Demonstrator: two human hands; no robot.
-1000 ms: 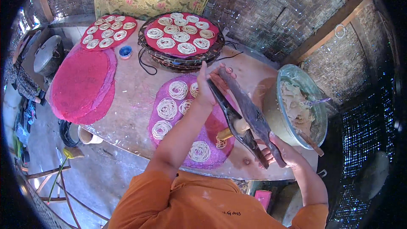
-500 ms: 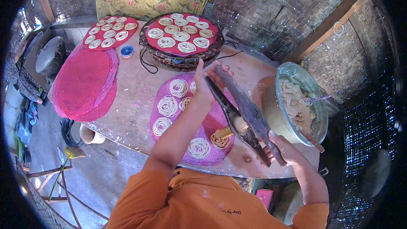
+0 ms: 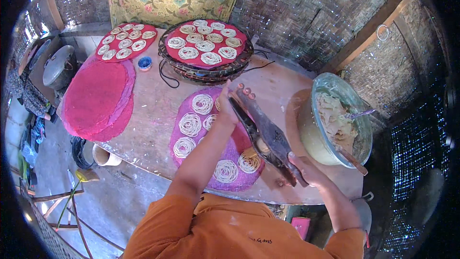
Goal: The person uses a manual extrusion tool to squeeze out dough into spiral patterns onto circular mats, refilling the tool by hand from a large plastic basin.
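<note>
My left hand [image 3: 230, 108] is wrapped round the far end of a dark wooden hand press [image 3: 263, 127] with two long levers, and my right hand [image 3: 307, 171] grips its near end. A pale plunger [image 3: 261, 146] shows between the levers. The press is over a purple sheet [image 3: 223, 139] carrying several white coils of noodle strands [image 3: 190, 123]. Just under the press, at the lower right of that sheet, lies a coil [image 3: 249, 162] with yellowish light on it, partly hidden by the tool.
A bowl of pale dough [image 3: 335, 124] with utensils stands at right. Behind are a round rack [image 3: 208, 69] with coils on red cloth, another coil-covered sheet [image 3: 106, 48] and a blue cup [image 3: 144, 63]. Stacked pink sheets [image 3: 96, 96] lie left, near the table edge [image 3: 134, 165].
Both hands and the press have shifted slightly leftward. The levers are closer together, with less plunger showing. The lower-right coil under the press looks fuller than a second ago.
</note>
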